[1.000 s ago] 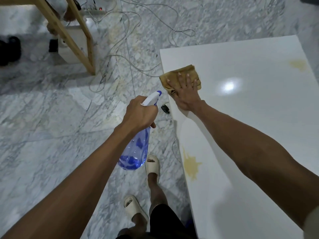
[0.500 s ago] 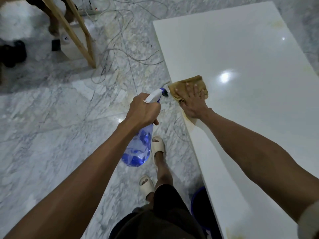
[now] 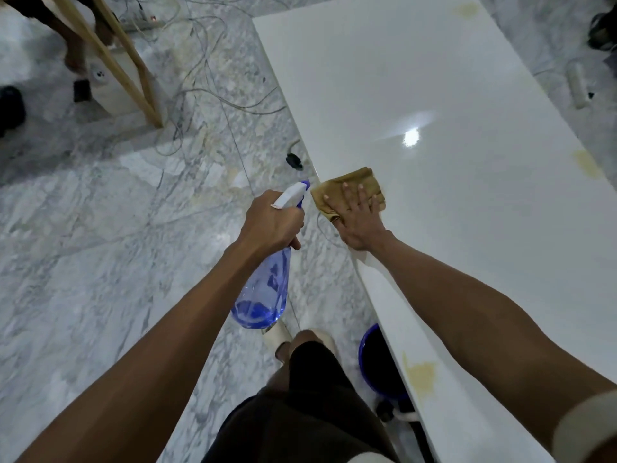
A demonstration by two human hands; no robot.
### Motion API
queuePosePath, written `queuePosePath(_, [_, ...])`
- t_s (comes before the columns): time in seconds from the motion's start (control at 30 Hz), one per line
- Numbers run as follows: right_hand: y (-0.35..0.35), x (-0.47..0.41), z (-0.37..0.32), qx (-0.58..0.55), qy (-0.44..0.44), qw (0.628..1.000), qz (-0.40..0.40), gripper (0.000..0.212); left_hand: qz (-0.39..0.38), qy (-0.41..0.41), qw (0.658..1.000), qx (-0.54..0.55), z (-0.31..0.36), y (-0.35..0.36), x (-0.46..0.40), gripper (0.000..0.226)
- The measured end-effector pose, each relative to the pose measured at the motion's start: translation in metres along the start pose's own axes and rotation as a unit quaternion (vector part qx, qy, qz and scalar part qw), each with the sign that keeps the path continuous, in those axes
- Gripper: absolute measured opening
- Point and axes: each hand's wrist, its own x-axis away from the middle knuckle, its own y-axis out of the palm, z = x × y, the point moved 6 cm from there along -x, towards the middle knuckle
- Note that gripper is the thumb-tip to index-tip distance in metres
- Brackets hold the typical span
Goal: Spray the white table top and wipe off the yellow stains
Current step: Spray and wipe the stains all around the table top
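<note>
I see one white table top (image 3: 450, 95) filling the right of the frame with three yellow stains (upper right, right edge, lower right); my worry is that the flat cloth smears or misses them. One spray bottle (image 3: 263, 289) hangs at centre, gripped by my left hand (image 3: 270, 222), and could drip on the floor. One tan cloth (image 3: 347, 187) lies at the table's near edge under my right hand (image 3: 360, 222), fingers spread.

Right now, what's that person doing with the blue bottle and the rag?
A person is cleaning a white table top. Their right hand presses a brown cloth flat near the table's left edge, while the left hand holds a blue spray bottle over the floor beside it. Yellow stains are left: one near the person, one at the right edge, one at the far end.
</note>
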Motion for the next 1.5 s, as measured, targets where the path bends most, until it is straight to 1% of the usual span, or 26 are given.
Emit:
queuePosePath(0.07, [0.006, 0.020, 0.002, 0.002, -0.001, 1.000, 0.000, 0.081, -0.002, 0.007, 1.000, -0.005, 0.000, 0.010, 0.014, 0.039])
queuePosePath(0.17, [0.018, 0.050, 0.006, -0.002, -0.003, 1.000, -0.002, 0.074, 0.001, -0.001, 1.000, 0.000, -0.004, 0.027, 0.035, 0.038])
queuePosePath(0.23, [0.025, 0.074, 0.009, -0.001, -0.007, 1.000, 0.004, 0.073, 0.002, -0.006, 1.000, -0.005, -0.008, 0.041, 0.051, 0.033])
queuePosePath(0.3, [0.037, 0.102, 0.013, -0.005, -0.014, 1.000, -0.011, 0.072, 0.003, -0.012, 1.000, -0.008, -0.012, 0.057, 0.071, 0.029])
queuePosePath(0.4, [0.055, 0.141, 0.018, -0.006, -0.035, 0.999, 0.003, 0.064, 0.007, -0.030, 0.999, 0.008, -0.027, 0.077, 0.101, 0.043])
queuePosePath(0.43, [0.057, 0.150, 0.021, -0.007, -0.040, 0.999, 0.013, 0.063, 0.008, -0.033, 0.999, 0.015, -0.031, 0.083, 0.111, 0.044])
queuePosePath(0.63, [0.071, 0.206, 0.028, 0.007, -0.034, 0.999, 0.028, 0.064, 0.022, -0.039, 0.999, 0.021, -0.054, 0.117, 0.166, 0.036])
queuePosePath(0.77, [0.086, 0.249, 0.030, 0.014, -0.037, 0.999, 0.024, 0.064, 0.016, -0.039, 0.999, 0.013, -0.067, 0.137, 0.194, 0.021])
queuePosePath(0.8, [0.088, 0.260, 0.031, 0.013, -0.037, 0.999, 0.027, 0.062, 0.014, -0.038, 0.999, 0.012, -0.069, 0.143, 0.201, 0.023])
queuePosePath(0.9, [0.097, 0.296, 0.034, 0.006, -0.025, 0.999, 0.040, 0.058, 0.006, -0.040, 0.999, 0.010, -0.075, 0.158, 0.223, 0.040])
queuePosePath(0.97, [0.100, 0.316, 0.035, -0.004, -0.023, 0.998, 0.054, 0.057, 0.000, -0.033, 0.999, 0.002, -0.078, 0.169, 0.239, 0.039])
queuePosePath(1.03, [0.110, 0.338, 0.036, -0.006, -0.020, 0.999, 0.047, 0.057, -0.003, -0.023, 1.000, -0.009, -0.084, 0.180, 0.259, 0.037])
queuePosePath(1.17, [0.130, 0.385, 0.042, 0.012, -0.003, 0.999, 0.051, 0.056, 0.000, -0.010, 1.000, -0.014, -0.105, 0.199, 0.309, 0.044])
queuePosePath(1.3, [0.155, 0.437, 0.047, 0.019, 0.016, 0.998, 0.049, 0.061, 0.001, -0.022, 1.000, -0.007, -0.138, 0.222, 0.362, 0.049])
queuePosePath(1.37, [0.170, 0.461, 0.050, 0.024, 0.008, 0.998, 0.048, 0.060, -0.004, -0.036, 0.999, -0.006, -0.154, 0.236, 0.389, 0.048])
queuePosePath(1.43, [0.180, 0.485, 0.053, 0.025, 0.011, 0.999, 0.041, 0.056, -0.013, -0.050, 0.999, -0.011, -0.167, 0.249, 0.411, 0.042])
queuePosePath(1.5, [0.186, 0.505, 0.054, 0.019, 0.015, 0.998, 0.060, 0.053, -0.016, -0.054, 0.998, -0.020, -0.174, 0.261, 0.429, 0.037])
